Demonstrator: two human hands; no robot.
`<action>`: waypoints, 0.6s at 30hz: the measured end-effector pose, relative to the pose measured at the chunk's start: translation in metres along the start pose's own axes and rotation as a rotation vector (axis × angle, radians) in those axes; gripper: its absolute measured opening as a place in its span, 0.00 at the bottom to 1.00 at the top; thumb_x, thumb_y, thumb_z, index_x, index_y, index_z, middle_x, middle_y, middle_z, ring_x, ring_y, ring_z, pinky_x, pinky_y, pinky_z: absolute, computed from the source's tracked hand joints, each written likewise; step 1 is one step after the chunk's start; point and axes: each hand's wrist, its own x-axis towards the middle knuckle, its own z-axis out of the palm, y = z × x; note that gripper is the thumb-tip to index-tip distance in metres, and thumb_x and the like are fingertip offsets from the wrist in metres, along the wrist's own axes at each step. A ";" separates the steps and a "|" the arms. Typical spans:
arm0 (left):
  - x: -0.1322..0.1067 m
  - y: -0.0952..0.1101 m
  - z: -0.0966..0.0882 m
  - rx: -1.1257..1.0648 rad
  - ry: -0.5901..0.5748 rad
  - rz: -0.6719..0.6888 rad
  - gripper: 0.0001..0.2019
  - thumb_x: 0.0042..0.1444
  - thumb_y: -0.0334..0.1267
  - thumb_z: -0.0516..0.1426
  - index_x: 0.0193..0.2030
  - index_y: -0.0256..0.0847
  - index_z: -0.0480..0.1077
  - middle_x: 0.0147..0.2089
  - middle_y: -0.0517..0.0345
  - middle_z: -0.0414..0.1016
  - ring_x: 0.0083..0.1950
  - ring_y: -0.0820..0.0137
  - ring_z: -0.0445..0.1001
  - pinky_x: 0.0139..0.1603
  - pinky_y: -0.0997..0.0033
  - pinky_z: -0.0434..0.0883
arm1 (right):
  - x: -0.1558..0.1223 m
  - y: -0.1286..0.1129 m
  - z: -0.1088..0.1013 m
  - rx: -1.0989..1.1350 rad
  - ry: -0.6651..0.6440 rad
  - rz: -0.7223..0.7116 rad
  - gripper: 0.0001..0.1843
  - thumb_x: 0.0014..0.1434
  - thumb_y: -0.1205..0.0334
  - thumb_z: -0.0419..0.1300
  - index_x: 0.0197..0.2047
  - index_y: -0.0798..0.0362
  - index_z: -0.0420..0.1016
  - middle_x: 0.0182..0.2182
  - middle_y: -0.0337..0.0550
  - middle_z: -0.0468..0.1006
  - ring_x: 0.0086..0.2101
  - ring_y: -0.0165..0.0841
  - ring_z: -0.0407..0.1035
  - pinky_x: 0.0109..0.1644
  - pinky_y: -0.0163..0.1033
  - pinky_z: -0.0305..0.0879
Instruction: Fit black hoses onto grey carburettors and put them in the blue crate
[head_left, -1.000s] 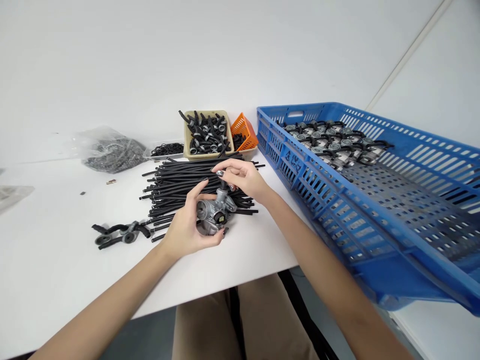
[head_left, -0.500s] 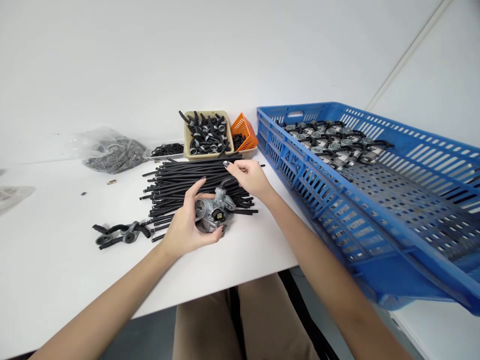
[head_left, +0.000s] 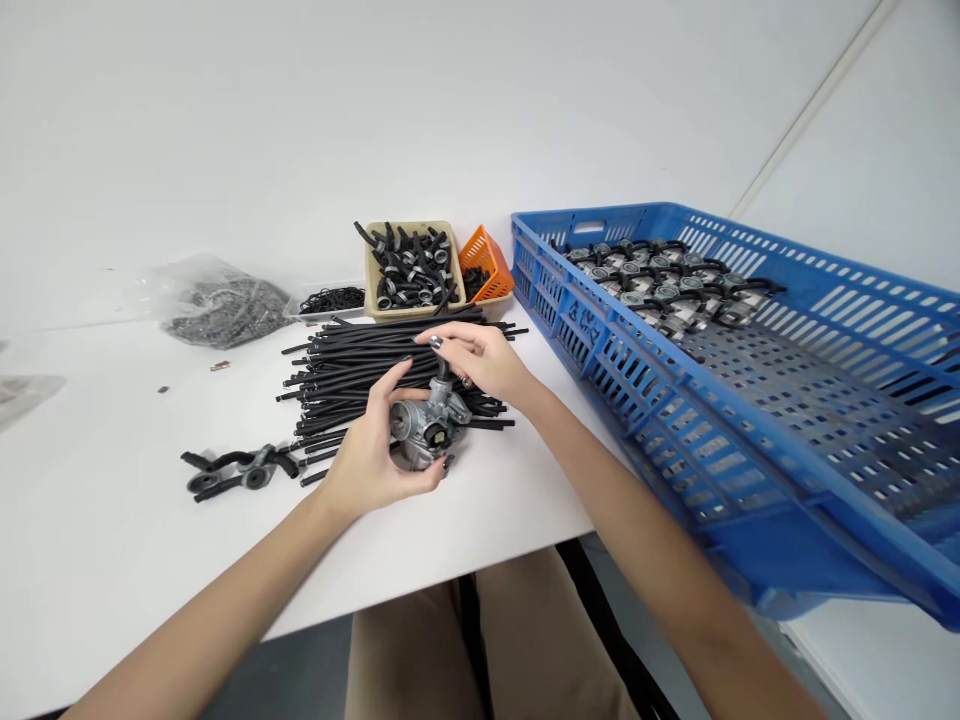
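Observation:
My left hand [head_left: 390, 435] is wrapped around a grey metal carburetor [head_left: 429, 425], thumb below and fingers behind, holding it upright just over the table's near part. A short black rubber tube [head_left: 444, 370] rises from the carburetor's top neck. My right hand [head_left: 480, 358] is closed around the upper end of this tube, and its fingers hide the tip. Behind both hands lies a pile of straight black hoses [head_left: 360, 355], partly covered by my fingers. To the left rest several black rubber tubes with grey caps [head_left: 244, 470].
On the right, a blue crate [head_left: 675, 400] holds several carburetors [head_left: 667, 285] at its far end. A beige basket [head_left: 373, 290] of capped tubes and an orange basket [head_left: 491, 275] stand by the wall. Left of them are a tray of black rings [head_left: 332, 300] and a plastic bag of small parts [head_left: 225, 305].
My right hand has moved slightly left over the carburetor's neck, and the rubber tube, bent rightward before, now stands more upright. My left hand keeps the carburetor in place.

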 end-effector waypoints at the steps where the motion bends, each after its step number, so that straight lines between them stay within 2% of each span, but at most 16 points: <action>1: 0.000 0.000 0.000 0.005 -0.003 0.003 0.51 0.42 0.39 0.65 0.69 0.46 0.40 0.53 0.47 0.72 0.37 0.66 0.77 0.43 0.62 0.74 | 0.001 0.002 0.000 -0.012 0.041 0.012 0.15 0.60 0.53 0.57 0.41 0.55 0.77 0.17 0.30 0.59 0.19 0.24 0.52 0.23 0.31 0.50; 5: 0.000 0.002 0.000 0.020 -0.018 0.022 0.51 0.42 0.39 0.65 0.69 0.47 0.39 0.54 0.47 0.72 0.35 0.67 0.77 0.42 0.62 0.74 | 0.006 0.008 -0.002 -0.082 0.144 0.028 0.18 0.61 0.51 0.53 0.30 0.56 0.75 0.16 0.31 0.59 0.19 0.24 0.52 0.23 0.31 0.51; 10: 0.001 0.003 -0.001 0.004 -0.026 0.034 0.52 0.42 0.38 0.65 0.69 0.47 0.38 0.54 0.47 0.72 0.38 0.65 0.78 0.43 0.62 0.74 | 0.006 0.010 -0.004 -0.155 0.178 0.035 0.19 0.61 0.51 0.54 0.23 0.55 0.68 0.16 0.31 0.60 0.19 0.23 0.53 0.23 0.30 0.50; 14: 0.001 0.002 0.000 -0.004 -0.021 0.036 0.51 0.42 0.38 0.65 0.69 0.47 0.39 0.53 0.48 0.72 0.37 0.67 0.77 0.42 0.64 0.74 | 0.006 0.010 -0.002 -0.130 0.165 0.054 0.17 0.61 0.54 0.55 0.24 0.54 0.67 0.16 0.30 0.59 0.18 0.22 0.53 0.22 0.29 0.50; 18: 0.001 0.000 0.000 -0.010 -0.004 0.021 0.50 0.42 0.38 0.64 0.69 0.46 0.39 0.53 0.48 0.72 0.36 0.68 0.76 0.41 0.65 0.74 | 0.005 0.007 0.000 -0.010 0.079 0.124 0.09 0.60 0.58 0.57 0.32 0.55 0.71 0.16 0.29 0.61 0.18 0.22 0.56 0.21 0.28 0.55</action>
